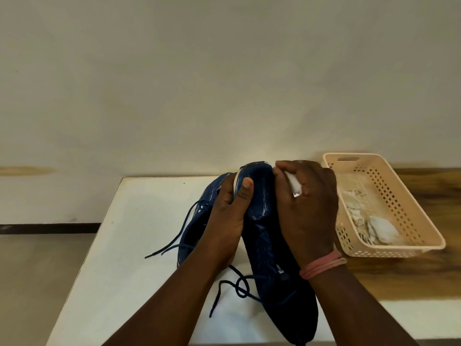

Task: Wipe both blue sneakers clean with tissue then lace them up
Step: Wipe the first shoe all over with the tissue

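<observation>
I hold one blue sneaker [264, 221] toe-up over the white table [129, 245]. My left hand [229, 216] grips its toe end, thumb on the upper near the white sole edge. My right hand [306, 208] presses a wad of white tissue [294, 183] against the right side of the toe, fingers curled round the wad. The second blue sneaker [197, 221] lies on the table behind my left hand, partly hidden. Dark blue laces [237, 288] trail loose from both shoes across the table.
A peach plastic basket [409, 208] with crumpled used tissues [374, 226] stands to the right on a wooden surface [424, 270]. A plain wall runs behind the table. The floor lies to the left of the table's edge.
</observation>
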